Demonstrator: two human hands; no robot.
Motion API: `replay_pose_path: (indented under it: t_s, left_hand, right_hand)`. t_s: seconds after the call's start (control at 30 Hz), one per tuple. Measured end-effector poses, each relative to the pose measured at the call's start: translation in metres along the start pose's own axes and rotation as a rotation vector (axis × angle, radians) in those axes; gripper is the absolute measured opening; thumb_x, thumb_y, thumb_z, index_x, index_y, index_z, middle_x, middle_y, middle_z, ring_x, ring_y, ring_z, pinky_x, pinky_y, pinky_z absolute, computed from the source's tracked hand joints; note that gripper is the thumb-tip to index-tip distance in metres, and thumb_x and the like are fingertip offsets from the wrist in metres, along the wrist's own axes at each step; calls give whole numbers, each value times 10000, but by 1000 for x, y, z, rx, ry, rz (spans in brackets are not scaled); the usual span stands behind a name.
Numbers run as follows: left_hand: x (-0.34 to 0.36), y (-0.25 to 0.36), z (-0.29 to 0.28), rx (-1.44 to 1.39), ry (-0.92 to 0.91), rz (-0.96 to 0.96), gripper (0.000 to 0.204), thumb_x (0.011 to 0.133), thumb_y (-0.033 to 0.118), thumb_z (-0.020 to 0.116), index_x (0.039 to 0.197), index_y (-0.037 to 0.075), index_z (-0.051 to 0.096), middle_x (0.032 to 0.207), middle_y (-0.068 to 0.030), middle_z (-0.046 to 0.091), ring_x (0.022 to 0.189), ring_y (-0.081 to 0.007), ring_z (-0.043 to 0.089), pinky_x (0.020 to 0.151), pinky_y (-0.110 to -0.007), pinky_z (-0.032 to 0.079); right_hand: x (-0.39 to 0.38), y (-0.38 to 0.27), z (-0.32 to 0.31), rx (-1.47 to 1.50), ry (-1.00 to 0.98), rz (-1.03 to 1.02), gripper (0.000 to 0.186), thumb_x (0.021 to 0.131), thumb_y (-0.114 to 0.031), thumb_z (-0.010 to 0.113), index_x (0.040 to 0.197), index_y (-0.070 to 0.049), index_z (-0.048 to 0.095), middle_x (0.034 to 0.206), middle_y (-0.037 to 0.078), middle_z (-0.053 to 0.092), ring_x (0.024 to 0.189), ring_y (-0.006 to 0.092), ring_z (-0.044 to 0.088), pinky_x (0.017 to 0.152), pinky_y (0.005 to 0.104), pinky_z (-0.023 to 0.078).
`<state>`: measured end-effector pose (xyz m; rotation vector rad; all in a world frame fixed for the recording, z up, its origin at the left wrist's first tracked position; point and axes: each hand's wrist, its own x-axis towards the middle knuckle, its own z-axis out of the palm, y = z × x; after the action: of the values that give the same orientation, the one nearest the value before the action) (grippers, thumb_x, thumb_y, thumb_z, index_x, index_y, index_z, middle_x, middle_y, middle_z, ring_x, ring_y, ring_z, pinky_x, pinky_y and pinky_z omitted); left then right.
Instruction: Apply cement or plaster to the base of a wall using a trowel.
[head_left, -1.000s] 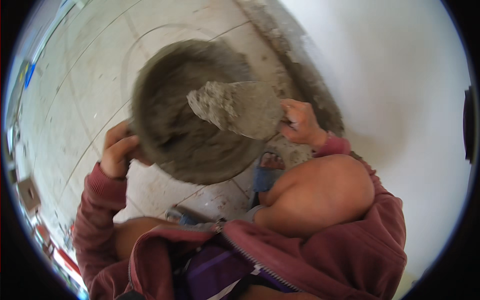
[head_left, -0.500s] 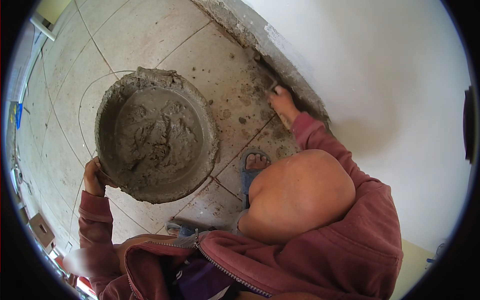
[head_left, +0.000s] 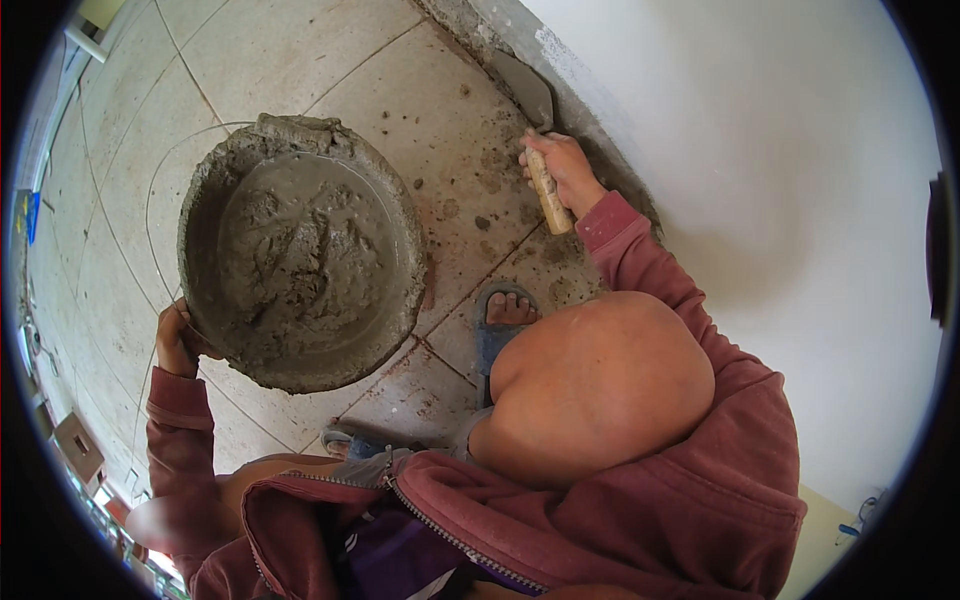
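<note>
My left hand (head_left: 178, 340) grips the lower left side of a round bucket (head_left: 300, 130), its fingertips partly hidden under the rim. Wet grey mortar (head_left: 310, 240) fills much of the bucket, and dried lumps crust its rim. My right hand (head_left: 568, 168) is closed around the wooden handle of a trowel (head_left: 527, 88). The trowel's grey metal blade lies against the rough strip at the foot of the wall, pointing away from me. Whether mortar sits under the blade, I cannot tell.
A white wall (head_left: 760, 150) rises on the right, with a rough cement band (head_left: 600, 150) along its base. Mortar crumbs and stains dot the tiled floor (head_left: 370, 95) between bucket and wall. My sandalled foot (head_left: 508, 310) stands just below them. A thin wire handle (head_left: 152, 215) loops out left of the bucket.
My right hand has moved forward along the wall base and turned, bringing the trowel's handle and blade into clear sight. The bucket and my left hand appear slightly farther left and up.
</note>
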<state>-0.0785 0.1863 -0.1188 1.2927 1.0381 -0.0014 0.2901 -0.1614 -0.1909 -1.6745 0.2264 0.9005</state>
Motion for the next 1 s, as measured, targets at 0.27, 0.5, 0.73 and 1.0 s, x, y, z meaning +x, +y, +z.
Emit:
replay_pose_path:
  t_s: [0.27, 0.5, 0.73, 1.0]
  left_hand:
    - [5, -6, -9, 8, -55, -8, 426, 688, 282, 368, 885, -60, 529, 657, -139, 576, 424, -223, 551, 361, -285, 483]
    - [7, -10, -16, 70, -109, -7, 480, 707, 357, 362, 934, -35, 521, 681, -114, 586, 456, -204, 565, 371, -270, 481]
    - [1, 1, 0, -1, -19, 6, 381, 683, 260, 361, 835, -48, 524, 621, -128, 555, 418, -223, 544, 364, -295, 486]
    - [5, -9, -5, -42, -37, 3, 393, 684, 270, 367, 862, -46, 518, 660, -133, 572, 458, -233, 560, 371, -305, 491]
  right_hand:
    - [-35, 17, -23, -49, 70, -93, 252, 814, -259, 555, 806, -31, 449, 651, 74, 522, 504, 136, 486, 444, 276, 394]
    - [-34, 56, -18, -277, 103, -153, 259, 832, -253, 515, 788, -13, 427, 639, 80, 515, 507, 135, 479, 440, 288, 389]
    - [-14, 49, 8, -632, -140, -87, 288, 834, -223, 512, 712, -12, 359, 631, 84, 482, 503, 168, 467, 447, 322, 377]
    - [19, 66, -20, -768, 117, -174, 197, 826, -174, 471, 788, 11, 415, 682, 124, 499, 558, 180, 489, 486, 330, 394]
